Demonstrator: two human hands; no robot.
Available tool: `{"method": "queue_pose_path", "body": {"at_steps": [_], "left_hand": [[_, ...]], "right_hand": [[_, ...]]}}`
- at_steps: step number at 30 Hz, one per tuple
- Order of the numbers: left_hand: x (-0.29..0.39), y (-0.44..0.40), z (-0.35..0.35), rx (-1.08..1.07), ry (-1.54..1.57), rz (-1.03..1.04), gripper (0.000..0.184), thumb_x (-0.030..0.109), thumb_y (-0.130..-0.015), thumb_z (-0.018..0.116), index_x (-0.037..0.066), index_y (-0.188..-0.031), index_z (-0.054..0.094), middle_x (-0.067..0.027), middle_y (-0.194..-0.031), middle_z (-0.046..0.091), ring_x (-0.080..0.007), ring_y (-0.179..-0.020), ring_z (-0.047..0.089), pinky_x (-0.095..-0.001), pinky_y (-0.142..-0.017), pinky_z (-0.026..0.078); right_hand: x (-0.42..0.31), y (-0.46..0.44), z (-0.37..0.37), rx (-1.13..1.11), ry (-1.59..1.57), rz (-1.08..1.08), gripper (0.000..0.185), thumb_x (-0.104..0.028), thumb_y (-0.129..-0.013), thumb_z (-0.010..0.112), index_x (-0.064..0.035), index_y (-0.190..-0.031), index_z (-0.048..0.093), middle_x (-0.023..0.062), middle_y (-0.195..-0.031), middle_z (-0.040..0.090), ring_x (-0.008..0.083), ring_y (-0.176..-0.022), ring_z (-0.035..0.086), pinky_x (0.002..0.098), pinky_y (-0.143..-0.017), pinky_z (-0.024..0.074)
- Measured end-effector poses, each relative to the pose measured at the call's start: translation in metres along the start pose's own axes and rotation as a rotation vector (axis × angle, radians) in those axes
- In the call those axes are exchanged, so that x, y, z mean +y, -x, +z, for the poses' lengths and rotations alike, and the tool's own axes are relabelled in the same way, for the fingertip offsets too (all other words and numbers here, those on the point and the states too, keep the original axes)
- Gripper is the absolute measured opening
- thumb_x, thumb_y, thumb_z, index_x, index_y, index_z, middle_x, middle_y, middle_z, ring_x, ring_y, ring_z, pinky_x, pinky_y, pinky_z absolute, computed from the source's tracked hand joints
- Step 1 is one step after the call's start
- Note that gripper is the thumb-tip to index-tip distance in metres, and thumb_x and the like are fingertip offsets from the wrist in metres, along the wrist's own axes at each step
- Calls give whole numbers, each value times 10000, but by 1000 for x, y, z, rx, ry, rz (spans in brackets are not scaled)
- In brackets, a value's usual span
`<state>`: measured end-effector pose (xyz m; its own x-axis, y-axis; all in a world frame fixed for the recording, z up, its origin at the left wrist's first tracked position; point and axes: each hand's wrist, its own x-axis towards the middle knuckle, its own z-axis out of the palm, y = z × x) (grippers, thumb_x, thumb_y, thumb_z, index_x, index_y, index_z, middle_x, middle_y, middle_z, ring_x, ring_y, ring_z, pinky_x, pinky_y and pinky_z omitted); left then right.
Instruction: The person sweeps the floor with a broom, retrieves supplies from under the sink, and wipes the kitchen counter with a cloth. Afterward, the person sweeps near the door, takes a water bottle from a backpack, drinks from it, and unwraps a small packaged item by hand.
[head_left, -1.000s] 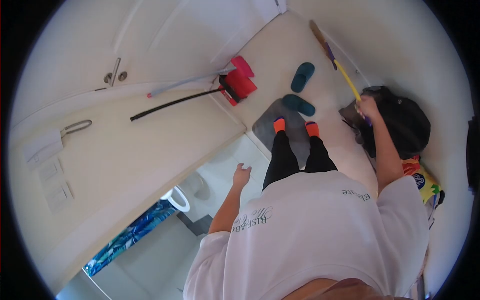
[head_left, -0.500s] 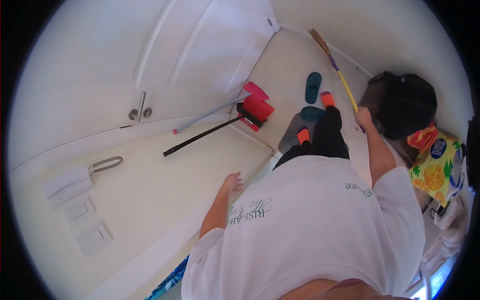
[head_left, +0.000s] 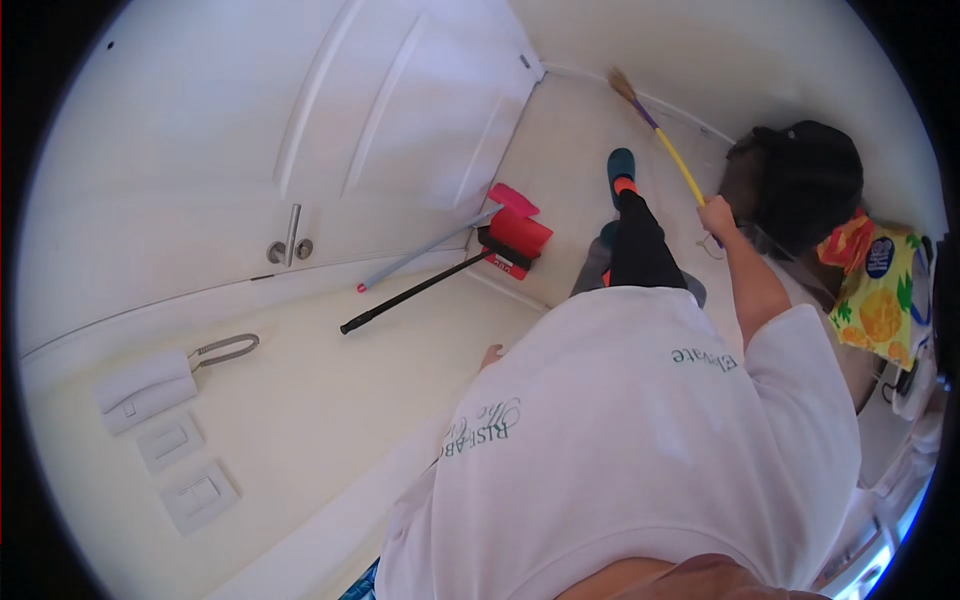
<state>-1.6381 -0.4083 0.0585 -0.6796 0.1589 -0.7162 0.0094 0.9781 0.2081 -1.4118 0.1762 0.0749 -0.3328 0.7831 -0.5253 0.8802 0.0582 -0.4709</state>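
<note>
My right hand (head_left: 716, 216) is closed around the yellow handle of a broom (head_left: 680, 168). The broom slants away from me, and its tan bristles rest near the foot of the wall at the far end. A loop hangs by the handle's near end. Only a bit of my left hand (head_left: 491, 356) shows past my white shirt, close to the wall on the left; most of its fingers are hidden. One foot, in an orange-trimmed sock, is in a dark green slipper (head_left: 621, 168). The other slipper (head_left: 608, 234) is partly covered by my leg.
Against the left wall lean a red dustpan (head_left: 520, 234) with a black pole and a pink-headed tool (head_left: 514, 199) with a grey pole. A white door (head_left: 400, 110) is behind them. On the right are a black bag (head_left: 815, 185) and a yellow fruit-print bag (head_left: 880, 300).
One foot has stepped forward into the farther slipper. My left hand has slipped mostly behind my shirt. My right hand still grips the broom, its bristles near the wall.
</note>
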Motion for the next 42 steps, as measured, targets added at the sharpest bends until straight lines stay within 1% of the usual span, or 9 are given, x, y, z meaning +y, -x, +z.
{"method": "queue_pose_path", "body": {"at_steps": [9,12,15,27,33,36,37,39,42], "left_hand": [[17,-8,-11,-42,11,12,627,439,-789,651,58,-1260,489,-238,-1126,608,-349,-1054,596,-392,-905,461],[10,-1,-16,-59,-10,5,637,433,-791,651,54,-1272,473,-239,-1120,610,-350,-1050,597,-392,-902,462],[9,5,-17,-66,6,-11,648,427,-794,651,51,-1283,456,-240,-1113,612,-352,-1046,599,-393,-900,462],[8,35,9,-134,145,-132,693,404,-804,650,36,-1330,388,-244,-1087,620,-357,-1028,605,-397,-888,465],[-3,46,24,-166,193,-163,718,393,-809,650,29,-1353,354,-245,-1075,624,-360,-1019,608,-398,-882,466],[1,40,18,-138,231,-149,731,387,-811,650,26,-1364,337,-246,-1068,626,-361,-1015,610,-399,-879,467],[-8,29,24,-104,207,-125,723,375,-822,639,16,-1367,329,-254,-1082,619,-369,-1027,602,-402,-887,461],[42,57,-9,-95,148,-149,698,364,-841,615,10,-1366,323,-265,-1101,607,-378,-1042,592,-402,-899,451],[67,73,-30,-74,130,-141,688,353,-853,601,1,-1367,310,-269,-1106,604,-382,-1052,585,-400,-914,441]], "right_hand": [[32,16,-1,142,25,-64,297,-175,-801,588,-52,-1062,657,199,-763,662,289,-695,674,388,-676,530],[11,28,-24,-31,-8,63,305,-184,-793,575,-74,-1065,655,202,-972,660,367,-936,634,436,-833,497],[30,36,-10,130,-15,36,314,-186,-798,578,-81,-1086,649,207,-999,653,358,-976,622,442,-861,484],[25,25,9,27,63,38,377,-206,-832,585,-88,-1190,588,214,-1011,648,378,-927,626,451,-815,499],[54,36,29,128,163,-59,377,-215,-837,591,-84,-1190,591,211,-1007,647,374,-939,627,452,-808,496],[28,55,8,5,14,123,340,-199,-847,598,-118,-1176,617,188,-791,661,249,-644,669,382,-613,528],[39,52,11,75,14,40,342,-196,-847,600,-112,-1178,616,178,-777,657,236,-631,663,377,-602,526],[88,33,35,205,19,-126,344,-189,-848,606,-101,-1181,615,158,-749,649,211,-605,650,368,-580,522],[78,47,12,144,28,16,375,-198,-846,612,-79,-1201,596,182,-844,672,272,-718,675,387,-669,535]]}}
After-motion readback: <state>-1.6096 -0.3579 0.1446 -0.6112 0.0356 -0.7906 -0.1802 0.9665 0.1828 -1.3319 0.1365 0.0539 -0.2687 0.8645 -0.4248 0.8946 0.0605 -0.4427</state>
